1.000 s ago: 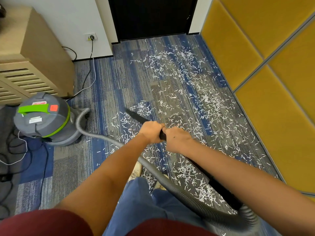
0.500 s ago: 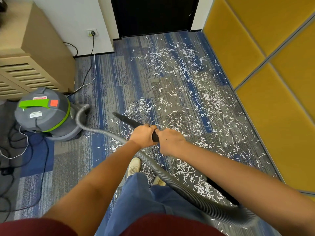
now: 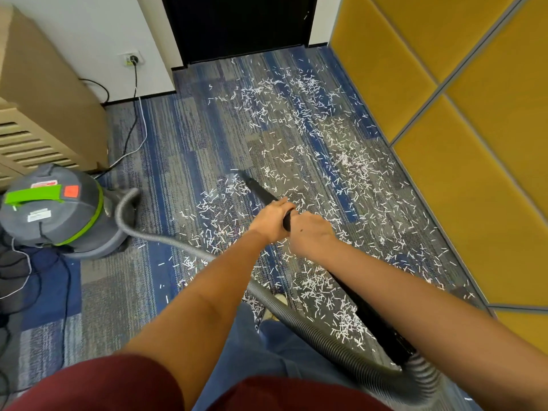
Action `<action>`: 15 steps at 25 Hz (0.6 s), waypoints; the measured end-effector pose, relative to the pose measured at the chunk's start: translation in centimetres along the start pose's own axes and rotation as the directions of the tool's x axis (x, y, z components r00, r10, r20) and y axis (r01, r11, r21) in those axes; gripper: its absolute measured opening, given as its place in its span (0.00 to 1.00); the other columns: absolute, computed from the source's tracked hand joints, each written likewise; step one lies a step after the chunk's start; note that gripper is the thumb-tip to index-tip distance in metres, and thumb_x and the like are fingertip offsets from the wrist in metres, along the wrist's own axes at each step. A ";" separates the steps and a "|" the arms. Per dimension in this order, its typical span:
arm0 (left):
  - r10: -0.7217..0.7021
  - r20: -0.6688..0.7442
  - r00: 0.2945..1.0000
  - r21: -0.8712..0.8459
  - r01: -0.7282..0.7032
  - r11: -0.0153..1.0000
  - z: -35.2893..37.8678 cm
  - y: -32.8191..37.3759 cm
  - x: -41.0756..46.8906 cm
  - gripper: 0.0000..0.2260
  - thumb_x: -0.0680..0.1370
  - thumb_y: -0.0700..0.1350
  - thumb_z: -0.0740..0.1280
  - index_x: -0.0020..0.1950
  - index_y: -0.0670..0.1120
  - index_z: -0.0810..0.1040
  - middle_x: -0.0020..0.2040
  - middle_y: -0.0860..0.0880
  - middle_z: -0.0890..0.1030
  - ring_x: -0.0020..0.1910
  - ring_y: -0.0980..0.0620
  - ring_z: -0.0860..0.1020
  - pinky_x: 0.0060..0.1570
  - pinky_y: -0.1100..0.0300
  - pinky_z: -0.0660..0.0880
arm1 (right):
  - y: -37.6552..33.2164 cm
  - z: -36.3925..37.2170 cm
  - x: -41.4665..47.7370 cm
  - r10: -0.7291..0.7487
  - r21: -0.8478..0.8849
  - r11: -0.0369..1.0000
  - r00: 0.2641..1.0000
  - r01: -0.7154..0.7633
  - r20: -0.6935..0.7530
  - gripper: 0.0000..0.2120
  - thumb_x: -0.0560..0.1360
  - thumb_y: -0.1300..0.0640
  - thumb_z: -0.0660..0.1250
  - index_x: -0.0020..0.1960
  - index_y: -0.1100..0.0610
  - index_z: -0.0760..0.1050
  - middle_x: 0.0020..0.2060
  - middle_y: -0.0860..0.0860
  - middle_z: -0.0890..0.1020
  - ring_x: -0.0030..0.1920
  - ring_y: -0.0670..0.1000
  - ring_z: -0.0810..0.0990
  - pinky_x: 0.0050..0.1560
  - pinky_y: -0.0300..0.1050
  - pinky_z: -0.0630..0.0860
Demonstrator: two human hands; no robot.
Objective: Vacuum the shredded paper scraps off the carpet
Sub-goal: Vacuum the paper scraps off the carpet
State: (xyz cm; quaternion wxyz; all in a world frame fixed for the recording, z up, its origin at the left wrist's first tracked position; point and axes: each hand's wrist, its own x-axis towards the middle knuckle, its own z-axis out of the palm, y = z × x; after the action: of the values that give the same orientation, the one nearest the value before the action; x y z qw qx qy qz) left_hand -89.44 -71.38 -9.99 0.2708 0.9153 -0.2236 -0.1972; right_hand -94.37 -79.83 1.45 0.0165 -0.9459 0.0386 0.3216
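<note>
The black rigid vacuum wand point(image 3: 258, 187) is being clasped by the left hand point(image 3: 274, 216) and right hand point(image 3: 310, 232) set close together, white shredded paper scraps point(image 3: 350, 161) are lying all round them, and the grey ribbed hose point(image 3: 311, 324), seemingly being looped past the legs point(image 3: 267, 345), is risking being snagged.

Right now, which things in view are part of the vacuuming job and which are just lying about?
Job: left hand, right hand, black wand, grey hose, vacuum canister, paper scraps, carpet.
Lying about: wooden cabinet, yellow wall panels, dark door.
</note>
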 end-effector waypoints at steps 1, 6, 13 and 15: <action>0.000 0.007 1.000 -0.021 0.001 1.000 0.0 0.3 0.2 0.17 0.73 0.40 0.68 0.62 0.43 0.75 0.61 0.44 0.76 0.59 0.44 0.74 0.59 0.51 0.71 | 0.2 -0.1 0.1 0.017 0.006 1.000 1.000 -0.017 0.002 0.23 0.76 0.60 0.66 0.69 0.60 0.64 0.60 0.53 0.74 0.60 0.54 0.76 0.54 0.45 0.75; -0.018 0.044 0.999 -0.026 0.019 0.999 -0.2 0.3 -0.6 0.17 0.72 0.40 0.68 0.61 0.42 0.75 0.57 0.45 0.77 0.55 0.46 0.75 0.59 0.51 0.73 | -0.1 0.4 -0.4 -0.006 0.058 0.998 1.000 0.005 0.026 0.23 0.75 0.58 0.66 0.68 0.59 0.64 0.55 0.53 0.74 0.57 0.53 0.77 0.49 0.44 0.75; -0.098 -0.011 0.995 -0.003 0.098 0.995 -1.5 -1.4 -4.5 0.17 0.69 0.43 0.66 0.57 0.42 0.77 0.52 0.45 0.80 0.50 0.43 0.79 0.51 0.56 0.74 | -1.2 0.4 -2.0 -0.211 0.160 0.968 0.973 0.193 0.099 0.30 0.70 0.59 0.67 0.70 0.57 0.61 0.47 0.53 0.72 0.49 0.55 0.75 0.44 0.44 0.73; -0.113 -0.035 0.993 -0.005 0.113 0.994 -1.9 -2.2 -5.6 0.19 0.67 0.48 0.61 0.54 0.43 0.77 0.50 0.45 0.80 0.48 0.42 0.79 0.47 0.56 0.74 | -1.8 0.6 -2.1 -0.255 0.240 0.946 0.959 0.219 0.127 0.33 0.69 0.61 0.67 0.72 0.56 0.59 0.50 0.55 0.74 0.48 0.55 0.74 0.43 0.44 0.72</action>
State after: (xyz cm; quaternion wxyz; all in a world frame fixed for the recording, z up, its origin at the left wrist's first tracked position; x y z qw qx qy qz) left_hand -92.45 -66.07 -8.49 0.2646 0.9294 -0.1662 -0.1963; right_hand -96.27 -77.83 2.31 0.1646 -0.9076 -0.0411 0.3841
